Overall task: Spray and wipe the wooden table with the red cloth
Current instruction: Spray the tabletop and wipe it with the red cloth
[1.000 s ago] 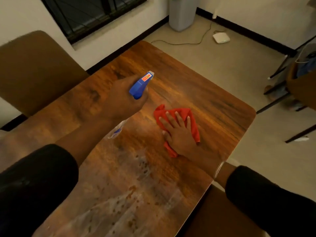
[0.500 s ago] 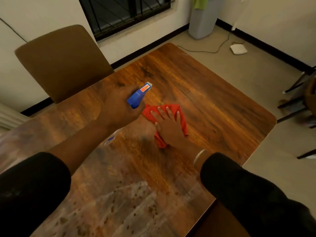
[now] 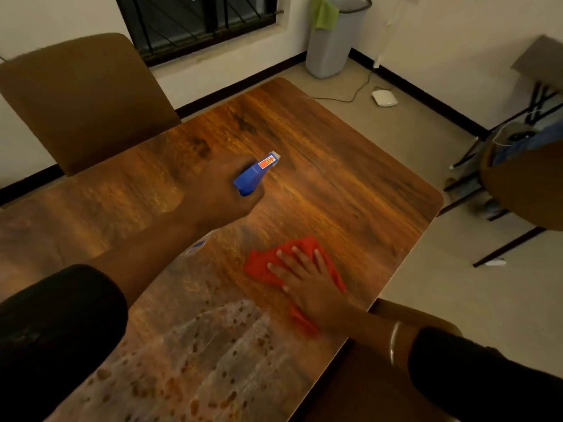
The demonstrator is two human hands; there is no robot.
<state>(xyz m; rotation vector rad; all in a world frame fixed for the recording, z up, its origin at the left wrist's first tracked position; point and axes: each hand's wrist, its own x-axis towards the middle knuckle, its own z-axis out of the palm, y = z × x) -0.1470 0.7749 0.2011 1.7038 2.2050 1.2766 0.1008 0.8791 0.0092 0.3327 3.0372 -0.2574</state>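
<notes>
The wooden table [image 3: 350, 178] filled most of the view, and everything else sat around it. Above its middle, the left hand [image 3: 219, 190] was wrapped tightly around the blue head of a spray bottle [image 3: 256, 175], the nozzle pointing toward the table's far right corner; the bottle's clear body (only a sliver showed under the wrist) hung down toward the tabletop. Nearer the table's right edge lay the red cloth [image 3: 265, 263], bunched and flat on the wood, with the right hand [image 3: 307, 284] pressed on top of it — fingers straight and spread, palm down, not curled around the fabric. A thin bangle [image 3: 394, 339] circled that wrist just past the table's edge, and both arms wore dark sleeves. On the near end of the table the wood showed a pale, blotchy patch [image 3: 213, 354], apart from the cloth. A brown chair [image 3: 82, 99] stood at the table's far left side, and beyond its far corner a grey bin [image 3: 332, 44] stood against the wall — a green rag draped over its rim.
</notes>
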